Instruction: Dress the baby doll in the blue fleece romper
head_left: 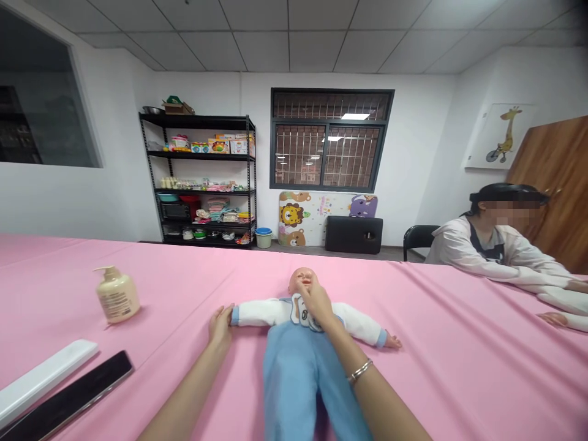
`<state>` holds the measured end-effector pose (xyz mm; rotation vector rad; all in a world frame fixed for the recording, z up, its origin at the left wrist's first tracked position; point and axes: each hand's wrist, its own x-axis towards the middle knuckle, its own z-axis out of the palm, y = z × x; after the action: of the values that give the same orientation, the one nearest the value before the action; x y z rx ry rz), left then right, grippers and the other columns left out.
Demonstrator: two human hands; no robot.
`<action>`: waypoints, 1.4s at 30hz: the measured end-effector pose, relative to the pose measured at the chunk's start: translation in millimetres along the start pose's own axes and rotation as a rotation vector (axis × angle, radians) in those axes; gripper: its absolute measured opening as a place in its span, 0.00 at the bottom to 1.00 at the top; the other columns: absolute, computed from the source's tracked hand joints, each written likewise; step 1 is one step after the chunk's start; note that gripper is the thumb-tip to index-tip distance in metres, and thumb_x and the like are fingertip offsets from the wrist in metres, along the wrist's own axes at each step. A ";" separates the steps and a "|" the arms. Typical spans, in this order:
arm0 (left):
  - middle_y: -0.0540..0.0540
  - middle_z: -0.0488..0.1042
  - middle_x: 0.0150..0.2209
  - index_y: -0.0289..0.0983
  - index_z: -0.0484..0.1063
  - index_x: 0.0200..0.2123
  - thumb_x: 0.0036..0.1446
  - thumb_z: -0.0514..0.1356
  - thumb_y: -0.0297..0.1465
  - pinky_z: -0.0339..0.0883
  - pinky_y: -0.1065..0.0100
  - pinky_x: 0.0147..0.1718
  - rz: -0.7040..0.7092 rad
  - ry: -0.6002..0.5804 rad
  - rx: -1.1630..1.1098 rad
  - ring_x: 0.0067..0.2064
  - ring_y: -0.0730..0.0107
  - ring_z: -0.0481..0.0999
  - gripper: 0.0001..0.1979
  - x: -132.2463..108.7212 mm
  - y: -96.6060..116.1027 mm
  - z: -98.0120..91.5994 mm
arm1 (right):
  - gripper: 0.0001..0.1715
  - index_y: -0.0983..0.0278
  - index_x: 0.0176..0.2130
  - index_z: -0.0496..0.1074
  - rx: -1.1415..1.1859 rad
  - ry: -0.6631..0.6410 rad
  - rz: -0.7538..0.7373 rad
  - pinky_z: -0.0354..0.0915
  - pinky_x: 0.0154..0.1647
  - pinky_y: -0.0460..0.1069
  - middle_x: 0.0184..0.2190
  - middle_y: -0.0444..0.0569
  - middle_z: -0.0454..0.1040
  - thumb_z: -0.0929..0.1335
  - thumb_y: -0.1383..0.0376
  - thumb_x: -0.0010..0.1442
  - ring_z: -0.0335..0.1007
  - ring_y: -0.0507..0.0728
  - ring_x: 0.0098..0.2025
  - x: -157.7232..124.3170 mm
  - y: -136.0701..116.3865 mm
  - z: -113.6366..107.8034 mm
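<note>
A baby doll (290,355) lies on its back on the table, arms spread to both sides. It wears a white top with light blue cuffs, a bib-like front with an animal face, and light blue trousers. At the doll's left-side cuff in view, my left hand (220,327) is closed around its small hand. My right hand (318,303) is at the doll's chin and collar, with the thumb against the lower face and the other fingers curled, partly hidden. The doll's other hand (392,340) lies free on the cloth.
A pink cloth (459,367) covers the table. To the left stand a cream pump bottle (117,297), a long white case (50,373) and a dark phone-like slab (78,392). A seated person (491,239) rests their arms on the right side, near another doll's limb (554,318). Shelves (202,156) stand behind.
</note>
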<state>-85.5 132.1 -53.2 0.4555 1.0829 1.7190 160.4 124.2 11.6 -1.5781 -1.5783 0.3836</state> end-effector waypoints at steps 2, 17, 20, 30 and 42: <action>0.47 0.73 0.33 0.37 0.61 0.40 0.44 0.61 0.21 0.66 0.74 0.27 0.062 0.010 0.039 0.31 0.72 0.73 0.18 9.0 -3.4 -6.6 | 0.28 0.64 0.53 0.58 -0.072 -0.003 0.039 0.58 0.36 0.47 0.39 0.53 0.71 0.57 0.51 0.59 0.68 0.58 0.41 4.0 8.6 -14.3; 0.41 0.69 0.43 0.35 0.64 0.42 0.49 0.48 0.25 0.61 0.53 0.50 0.965 -0.085 0.971 0.48 0.58 0.68 0.16 -14.5 -5.8 -6.4 | 0.23 0.70 0.35 0.69 0.400 -0.471 -0.012 0.58 0.36 0.45 0.34 0.49 0.70 0.67 0.52 0.49 0.64 0.53 0.35 -45.4 104.3 -75.3; 0.43 0.70 0.41 0.36 0.65 0.41 0.51 0.48 0.27 0.63 0.55 0.47 1.020 -0.167 1.005 0.46 0.59 0.69 0.14 -28.3 -9.3 0.8 | 0.18 0.70 0.28 0.67 0.392 -0.473 0.020 0.54 0.30 0.44 0.26 0.46 0.67 0.68 0.56 0.48 0.59 0.50 0.29 -47.9 110.5 -77.0; 0.44 0.72 0.40 0.38 0.66 0.41 0.51 0.48 0.28 0.59 0.56 0.48 0.905 -0.205 1.064 0.46 0.59 0.70 0.14 -41.3 -18.8 4.8 | 0.17 0.68 0.30 0.62 0.616 -0.499 0.119 0.56 0.29 0.43 0.27 0.42 0.64 0.71 0.63 0.41 0.60 0.48 0.28 -58.8 138.5 -76.3; 0.47 0.74 0.35 0.38 0.69 0.35 0.54 0.48 0.25 0.66 0.66 0.42 0.790 -0.943 0.870 0.39 0.67 0.72 0.11 -136.1 -23.3 107.1 | 0.09 0.64 0.30 0.58 0.229 0.247 0.054 0.55 0.24 0.45 0.18 0.41 0.61 0.60 0.60 0.53 0.59 0.51 0.21 -65.4 129.9 -37.4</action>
<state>61.6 61.1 8.9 2.2092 0.8930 1.2182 264.0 71.2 -83.4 -1.4337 -1.2594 0.3693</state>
